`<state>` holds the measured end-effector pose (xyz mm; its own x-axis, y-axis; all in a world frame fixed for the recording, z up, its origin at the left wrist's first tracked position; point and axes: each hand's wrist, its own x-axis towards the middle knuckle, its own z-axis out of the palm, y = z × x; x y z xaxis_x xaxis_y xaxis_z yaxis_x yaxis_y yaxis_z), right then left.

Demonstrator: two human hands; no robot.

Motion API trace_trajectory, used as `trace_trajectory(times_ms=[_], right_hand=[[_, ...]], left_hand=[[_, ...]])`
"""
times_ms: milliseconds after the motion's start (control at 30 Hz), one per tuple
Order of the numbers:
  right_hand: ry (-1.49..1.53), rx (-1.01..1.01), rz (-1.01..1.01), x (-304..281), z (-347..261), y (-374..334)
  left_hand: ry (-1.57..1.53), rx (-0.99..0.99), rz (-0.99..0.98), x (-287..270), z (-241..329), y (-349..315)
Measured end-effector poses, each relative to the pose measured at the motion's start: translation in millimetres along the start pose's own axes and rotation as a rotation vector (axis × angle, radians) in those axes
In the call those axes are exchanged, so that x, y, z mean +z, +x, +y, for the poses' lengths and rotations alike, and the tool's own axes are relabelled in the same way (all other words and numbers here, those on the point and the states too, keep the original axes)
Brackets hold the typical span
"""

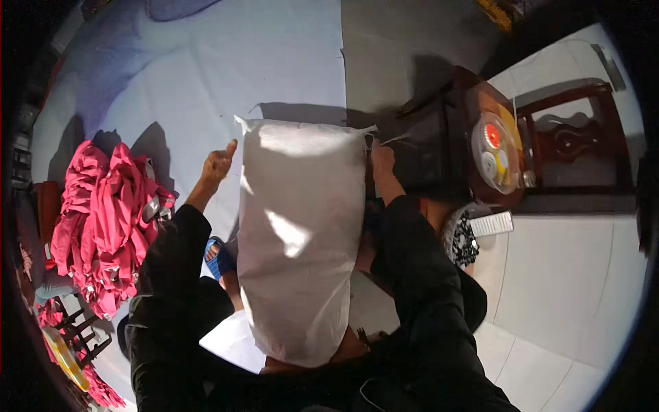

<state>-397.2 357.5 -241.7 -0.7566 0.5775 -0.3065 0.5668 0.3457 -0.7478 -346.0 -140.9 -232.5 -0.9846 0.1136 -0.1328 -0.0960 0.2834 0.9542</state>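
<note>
A full white sack (302, 178) stands upright before me between my legs, its upper corners gathered into small tufts. My left hand (218, 165) is beside the sack's upper left edge, thumb raised and fingers curled. Whether it touches the sack or grips anything is hidden. Close against the upper right corner, my right hand (383, 163) has its fingers drawn in. Loose pale strings (398, 139) stick out by its thumb, and what its fingers hold cannot be made out. Patches of light fall across the sack's front.
Several bright pink garments (113, 213) are heaped at the left. To the right stand a dark wooden chair (576, 147) and a round clear-lidded tray (498, 152) with coloured compartments. A white box (492, 223) lies nearby. Pale blue sheeting (274, 55) covers the floor ahead.
</note>
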Motion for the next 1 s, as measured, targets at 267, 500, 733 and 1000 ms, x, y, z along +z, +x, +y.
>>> trace_trajectory(times_ms=[267,500,733,1000], right_hand=[[0.587,0.290,-0.363,31,10,73],[0.413,0.379,-0.402,43,15,59],[-0.371,-0.723,0.203,-4,79,36],[0.074,-0.253,0.096,-104,12,-207]], left_hand=[[-0.037,-0.728,0.136,48,9,124],[-0.125,0.078,0.027,57,-81,116],[-0.422,-0.026,0.132,81,-85,55],[-0.683,-0.121,0.698,80,36,-169]])
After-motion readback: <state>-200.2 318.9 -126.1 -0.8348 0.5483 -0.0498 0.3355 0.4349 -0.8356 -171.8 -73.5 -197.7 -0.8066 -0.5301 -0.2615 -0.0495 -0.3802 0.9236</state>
